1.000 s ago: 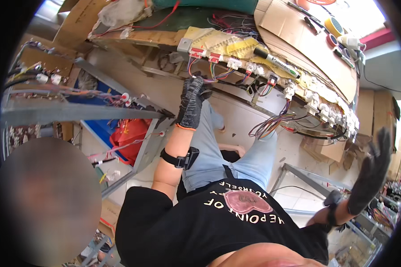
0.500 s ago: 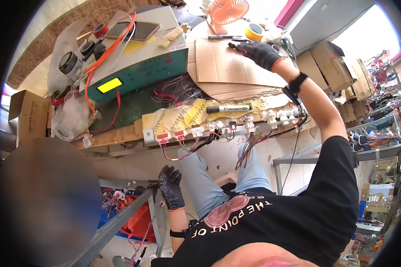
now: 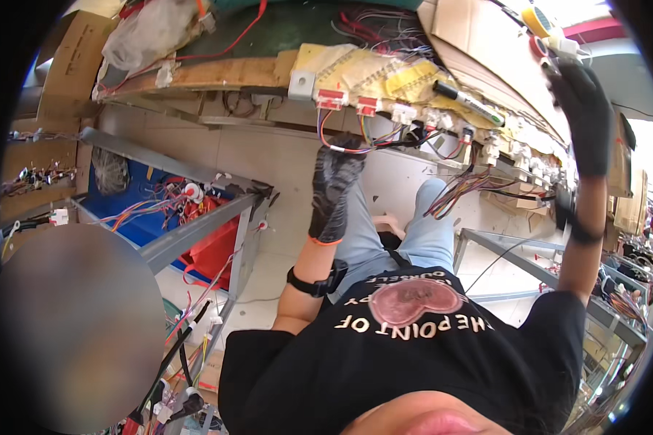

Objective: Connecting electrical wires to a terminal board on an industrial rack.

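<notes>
My left hand (image 3: 331,190), in a black-grey glove with an orange cuff, is below the bench's front edge. Its fingers reach up to a looped wire bundle (image 3: 352,151), which crosses in front of them; they look loosely extended, not clearly gripping it. The bundle hangs from red-and-white connectors (image 3: 331,99) along the yellow-taped fixture (image 3: 363,71). At the far right, my right hand (image 3: 586,119), in a dark glove, is raised beside the cardboard sheet, slightly blurred. Its fingers point away and somewhat apart, with no held thing visible. A black marker (image 3: 468,104) lies on the fixture.
Flat cardboard (image 3: 479,36) covers the bench's right part, with a yellow tape roll (image 3: 536,22) behind it. More wires (image 3: 457,192) hang from the fixture. A metal-framed rack (image 3: 196,232) with a blue bin stands at left; another frame (image 3: 511,250) stands at right.
The view has swung, shifting the bench up and right. My left hand has risen from beside the rack to the wire bundle. My right hand has left the thin black object on the cardboard.
</notes>
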`<action>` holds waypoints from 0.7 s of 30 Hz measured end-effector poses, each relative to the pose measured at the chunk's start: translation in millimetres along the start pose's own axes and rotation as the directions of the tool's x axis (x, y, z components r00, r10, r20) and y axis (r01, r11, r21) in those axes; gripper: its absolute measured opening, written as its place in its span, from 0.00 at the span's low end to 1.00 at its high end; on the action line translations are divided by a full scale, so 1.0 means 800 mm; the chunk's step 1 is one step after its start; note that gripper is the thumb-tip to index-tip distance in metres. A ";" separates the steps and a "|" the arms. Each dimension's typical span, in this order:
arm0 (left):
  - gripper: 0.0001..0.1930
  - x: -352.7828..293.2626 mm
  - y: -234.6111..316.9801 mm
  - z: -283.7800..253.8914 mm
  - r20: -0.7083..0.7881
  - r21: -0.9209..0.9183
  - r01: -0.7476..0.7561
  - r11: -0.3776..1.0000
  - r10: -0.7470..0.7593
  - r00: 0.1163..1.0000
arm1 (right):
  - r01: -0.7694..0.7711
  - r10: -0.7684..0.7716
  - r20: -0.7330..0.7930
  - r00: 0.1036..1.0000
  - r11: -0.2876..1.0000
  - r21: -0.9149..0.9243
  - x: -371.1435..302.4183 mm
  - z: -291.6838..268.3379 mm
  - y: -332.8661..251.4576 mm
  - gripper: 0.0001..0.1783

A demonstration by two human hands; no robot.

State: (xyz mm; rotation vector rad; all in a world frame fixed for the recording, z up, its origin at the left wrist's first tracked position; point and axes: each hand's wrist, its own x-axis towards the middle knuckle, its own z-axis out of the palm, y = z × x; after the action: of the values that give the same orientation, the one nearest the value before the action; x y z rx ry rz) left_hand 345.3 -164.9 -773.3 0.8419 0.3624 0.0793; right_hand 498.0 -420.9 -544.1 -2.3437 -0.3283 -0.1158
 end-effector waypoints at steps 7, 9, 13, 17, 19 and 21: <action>0.15 0.003 -0.009 0.049 -0.071 0.020 -0.219 0.975 0.220 0.973 | 0.400 -0.400 -0.003 0.917 0.916 -0.023 -0.159 0.129 -0.075 0.12; 0.12 0.006 -0.009 0.048 -0.038 -0.021 -0.182 0.983 0.181 0.983 | 0.421 -0.420 0.012 0.907 0.907 -0.034 -0.155 0.167 -0.057 0.13; 0.11 0.005 -0.003 0.048 -0.105 0.047 -0.132 0.990 0.136 0.985 | 0.365 -0.363 -0.042 0.931 0.928 0.068 -0.147 0.204 -0.048 0.13; 0.12 0.004 -0.003 0.048 -0.083 0.054 -0.137 0.989 0.142 0.986 | 0.335 -0.331 -0.076 0.941 0.941 0.051 -0.143 0.216 -0.035 0.13; 0.12 0.003 -0.003 0.049 -0.082 -0.034 -0.116 0.993 0.113 0.990 | 0.339 -0.335 -0.084 0.939 0.940 0.045 -0.139 0.217 -0.037 0.14; 0.13 0.003 0.001 0.050 -0.062 -0.026 -0.109 0.994 0.107 0.992 | 0.325 -0.318 -0.084 0.944 0.942 0.082 -0.134 0.219 -0.035 0.14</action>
State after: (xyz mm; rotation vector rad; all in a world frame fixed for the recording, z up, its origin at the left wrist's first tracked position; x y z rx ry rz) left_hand 361.1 -192.6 -749.4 0.8308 0.3716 0.2105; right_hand 384.5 -300.3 -669.0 -2.1691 -0.6672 -0.3318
